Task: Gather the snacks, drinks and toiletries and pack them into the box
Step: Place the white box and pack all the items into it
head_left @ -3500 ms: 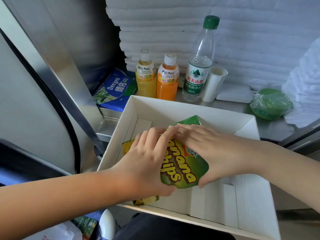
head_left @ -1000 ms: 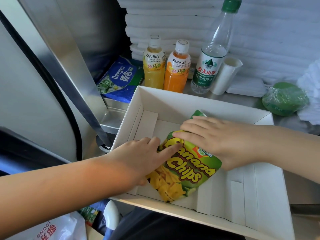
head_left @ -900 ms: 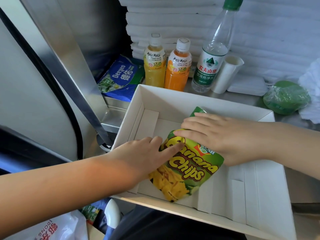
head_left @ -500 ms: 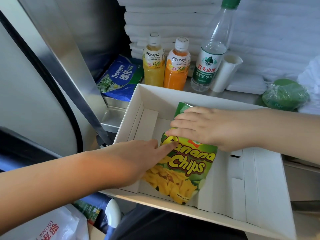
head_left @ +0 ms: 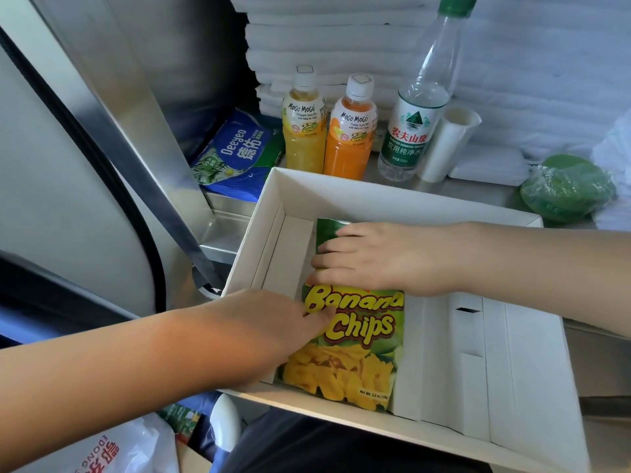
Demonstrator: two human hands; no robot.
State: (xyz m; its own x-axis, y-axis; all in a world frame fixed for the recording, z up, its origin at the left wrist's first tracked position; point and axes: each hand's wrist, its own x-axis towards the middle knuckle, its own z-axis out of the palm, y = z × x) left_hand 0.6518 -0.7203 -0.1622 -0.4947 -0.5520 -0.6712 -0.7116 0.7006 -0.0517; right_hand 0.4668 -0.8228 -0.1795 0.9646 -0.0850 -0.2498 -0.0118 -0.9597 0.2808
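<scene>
- Both of your hands are inside the box, laid flat on the bag of chips with the fingers straight and gripping nothing.
- Your left hand [head_left: 273, 332] reaches in over the near wall. Its fingertips touch the bag's left edge, beside the yellow lettering.
- Your right hand [head_left: 372, 257] comes in from the right and lies palm down across the upper part of the bag, fingers pointing left. Its thumb is hidden.
- The bag of chips [head_left: 351, 353] lies face up on the floor of the box, in the left half. Its top points toward the far wall and its bottom is close to the near wall.
- The box [head_left: 375, 196] is open white cardboard on the bench [head_left: 478, 194], with folded cardboard flaps lining its right half.
- Behind the far wall, left to right, stand a yellow juice bottle [head_left: 304, 128], an orange juice bottle [head_left: 351, 134] just beside it, a water bottle [head_left: 420, 114] with a green cap, and a white roll [head_left: 447, 141].
- A blue pack of wipes [head_left: 239, 155] lies left of the juice bottles.
- A flat white packet [head_left: 488, 165] lies right of the roll, and a green item in clear wrap [head_left: 566, 189] sits near the box's far right corner.
- Folded white cloth [head_left: 341, 39] is stacked behind the bottles.
- A white plastic bag [head_left: 112, 448] shows below your left forearm.
</scene>
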